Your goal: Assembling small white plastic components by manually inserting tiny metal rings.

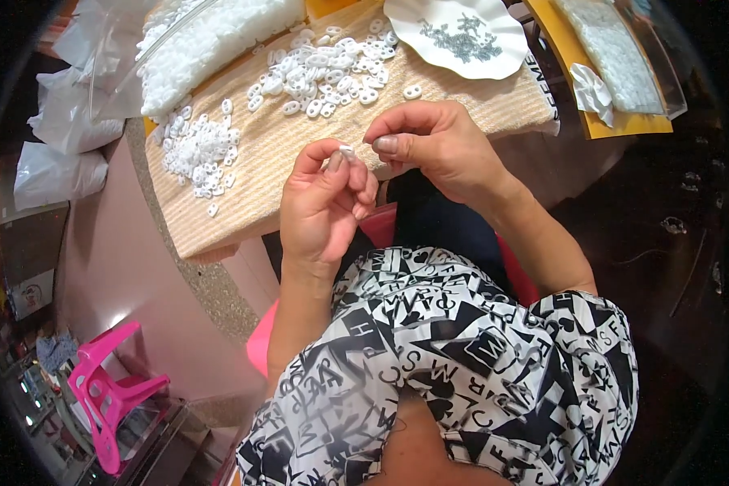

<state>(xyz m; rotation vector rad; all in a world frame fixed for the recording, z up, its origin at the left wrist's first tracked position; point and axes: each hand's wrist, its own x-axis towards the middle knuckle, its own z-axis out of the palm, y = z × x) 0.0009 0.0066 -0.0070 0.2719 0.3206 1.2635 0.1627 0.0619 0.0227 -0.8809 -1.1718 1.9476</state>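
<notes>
The left hand (pixel 320 202) pinches a white piece (pixel 348 151) between fingers (pixel 334 164); the right hand (pixel 441 150), just beside, has fingers held narrow, contents unclear. A loose pinch could drop it off the worktop (pixel 255 198) below.

One small, white, hard-looking piece (pixel 347 151), smooth-surfaced; full outline and any holes hidden by fingers. Held off the table, pinched at the thumb and fingertips of the left hand (pixel 326 188), a bright end exposed on top; near the right hand's (pixel 439 150) fingertips, apart.
</notes>
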